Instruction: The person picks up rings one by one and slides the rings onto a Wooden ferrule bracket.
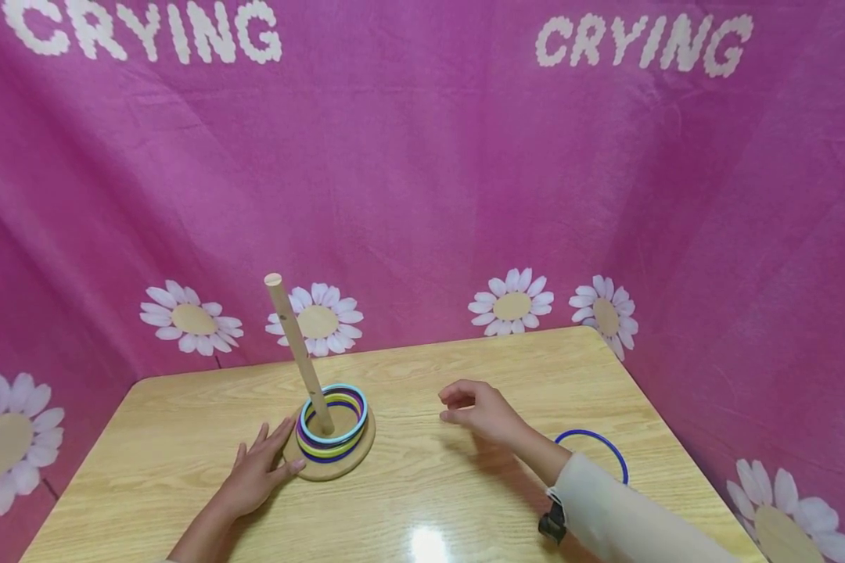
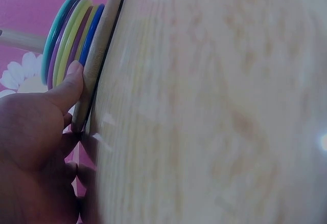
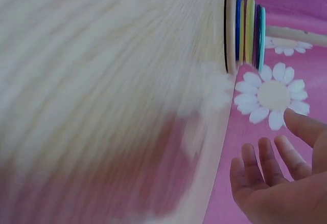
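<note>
A round wooden base (image 1: 366, 455) with a tall upright peg (image 1: 297, 352) stands on the table's left half. Several coloured rings (image 3: 249, 29) are stacked around the peg, a light turquoise ring (image 1: 361, 403) on top and a blue one lowest. My left hand (image 1: 255, 475) rests against the base's left side, its fingers spread and fairly straight, the thumb (image 2: 70, 85) on the base's edge. Right of the stack, my right hand (image 1: 484, 413) hovers over the table with loosely bent fingers and nothing between them. A loose blue ring (image 1: 623, 461) lies on the table, partly hidden by the right forearm.
The wooden table (image 1: 422, 477) has its back edge by a pink curtain (image 1: 422, 195) printed with white flowers and lettering. The curtain also runs along the table's left and right sides. A dark wrist device (image 1: 553, 522) is strapped at the right sleeve.
</note>
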The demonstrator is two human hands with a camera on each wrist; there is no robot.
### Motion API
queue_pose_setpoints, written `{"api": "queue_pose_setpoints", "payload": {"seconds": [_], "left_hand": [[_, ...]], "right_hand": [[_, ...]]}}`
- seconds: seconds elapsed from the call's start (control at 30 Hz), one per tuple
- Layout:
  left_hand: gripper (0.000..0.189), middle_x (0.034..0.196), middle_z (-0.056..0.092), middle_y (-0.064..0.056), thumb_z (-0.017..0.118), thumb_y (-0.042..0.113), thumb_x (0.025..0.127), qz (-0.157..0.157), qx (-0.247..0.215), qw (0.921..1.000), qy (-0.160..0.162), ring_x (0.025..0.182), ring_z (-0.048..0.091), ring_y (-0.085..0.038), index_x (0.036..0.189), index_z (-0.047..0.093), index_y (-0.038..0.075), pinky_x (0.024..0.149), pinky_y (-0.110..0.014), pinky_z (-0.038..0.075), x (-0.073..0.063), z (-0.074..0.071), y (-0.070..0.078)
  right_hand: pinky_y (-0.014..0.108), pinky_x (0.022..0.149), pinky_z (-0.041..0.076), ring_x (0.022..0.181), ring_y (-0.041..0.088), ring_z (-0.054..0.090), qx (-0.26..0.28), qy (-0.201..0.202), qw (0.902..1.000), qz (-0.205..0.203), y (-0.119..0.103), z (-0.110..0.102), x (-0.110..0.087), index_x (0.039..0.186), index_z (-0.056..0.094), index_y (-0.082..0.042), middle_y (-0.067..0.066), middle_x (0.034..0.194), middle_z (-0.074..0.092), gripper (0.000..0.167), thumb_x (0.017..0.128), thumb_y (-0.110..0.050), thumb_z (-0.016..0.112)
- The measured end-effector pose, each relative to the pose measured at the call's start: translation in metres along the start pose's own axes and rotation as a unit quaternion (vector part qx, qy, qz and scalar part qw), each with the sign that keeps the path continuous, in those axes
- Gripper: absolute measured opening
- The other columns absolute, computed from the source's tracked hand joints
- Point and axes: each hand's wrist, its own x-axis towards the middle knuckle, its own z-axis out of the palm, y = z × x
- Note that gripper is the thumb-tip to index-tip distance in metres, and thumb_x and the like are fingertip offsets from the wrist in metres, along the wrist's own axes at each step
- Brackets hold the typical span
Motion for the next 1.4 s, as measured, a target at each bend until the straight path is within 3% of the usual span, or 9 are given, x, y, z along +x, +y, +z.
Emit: {"api": "queue_pose_setpoints", "payload": {"seconds": [0.17, 0.4, 0.53, 0.77, 0.93, 1.17, 1.4], "left_hand": [[0.081, 0.165, 0.030, -0.021, 0.069, 0.041, 0.098, -0.002, -0.003, 1.0000, 0.000, 0.152, 0.007, -0.056, 0.160, 0.034, 0.004, 0.112, -0.080, -0.007, 0.000, 0.001, 0.000], [0.081, 0.165, 0.030, -0.021, 0.069, 0.041, 0.098, -0.003, 0.002, 1.0000, -0.004, 0.153, 0.007, -0.056, 0.161, 0.033, 0.004, 0.112, -0.081, -0.006, 0.001, 0.000, 0.000], [0.081, 0.165, 0.031, -0.022, 0.069, 0.040, 0.098, -0.003, 0.002, 1.0000, -0.003, 0.152, 0.008, -0.056, 0.160, 0.033, 0.003, 0.111, -0.081, -0.005, 0.000, 0.000, 0.001], [0.081, 0.165, 0.032, -0.021, 0.070, 0.040, 0.098, -0.006, 0.001, 1.0000, -0.006, 0.153, 0.008, -0.056, 0.161, 0.033, 0.004, 0.112, -0.081, -0.004, -0.001, 0.000, 0.002], [0.080, 0.163, 0.034, -0.023, 0.071, 0.038, 0.097, 0.006, -0.001, 0.9999, 0.009, 0.151, 0.011, -0.058, 0.159, 0.035, 0.002, 0.110, -0.083, -0.004, -0.001, 0.002, 0.000], [0.081, 0.163, 0.034, -0.022, 0.070, 0.039, 0.097, 0.003, -0.002, 1.0000, 0.004, 0.152, 0.010, -0.057, 0.160, 0.034, 0.003, 0.111, -0.082, -0.005, -0.001, 0.001, 0.001], [0.080, 0.164, 0.033, -0.023, 0.070, 0.039, 0.097, -0.003, -0.006, 1.0000, -0.001, 0.152, 0.008, -0.057, 0.160, 0.034, 0.003, 0.112, -0.081, -0.006, -0.002, -0.001, 0.006]], "right_hand": [[0.044, 0.098, 0.055, 0.114, 0.038, 0.067, -0.001, 0.007, 1.0000, -0.004, 0.011, -0.020, -0.016, 0.118, 0.070, 0.004, 0.025, 0.120, 0.069, 0.028, 0.093, -0.007, 0.076], [0.043, 0.097, 0.055, 0.119, 0.043, 0.064, -0.005, 0.023, 0.9996, 0.015, 0.020, -0.049, -0.039, 0.121, 0.067, 0.008, 0.026, 0.123, 0.068, 0.031, 0.094, -0.005, 0.074], [0.050, 0.101, 0.053, 0.121, 0.045, 0.062, -0.007, 0.030, 0.9994, 0.017, 0.030, -0.067, -0.051, 0.122, 0.067, 0.009, 0.028, 0.125, 0.066, 0.032, 0.093, -0.004, 0.074], [0.054, 0.102, 0.051, 0.126, 0.047, 0.057, -0.044, 0.007, 0.9982, 0.041, 0.049, -0.100, -0.073, 0.127, 0.064, 0.008, 0.027, 0.130, 0.064, 0.035, 0.097, -0.008, 0.071], [0.054, 0.098, 0.053, 0.125, 0.051, 0.056, -0.065, -0.014, 0.9968, 0.044, 0.064, -0.120, -0.083, 0.125, 0.064, 0.008, 0.028, 0.130, 0.063, 0.035, 0.091, 0.003, 0.071], [0.032, 0.081, 0.056, 0.110, 0.040, 0.064, -0.109, -0.048, 0.9928, 0.017, 0.080, -0.131, -0.086, 0.114, 0.068, 0.004, 0.022, 0.118, 0.069, 0.038, 0.079, 0.016, 0.071], [0.030, 0.085, 0.055, 0.100, 0.023, 0.065, -0.145, -0.053, 0.9875, -0.031, 0.092, -0.130, -0.080, 0.104, 0.069, -0.001, 0.012, 0.104, 0.070, 0.032, 0.077, 0.014, 0.076]]}}
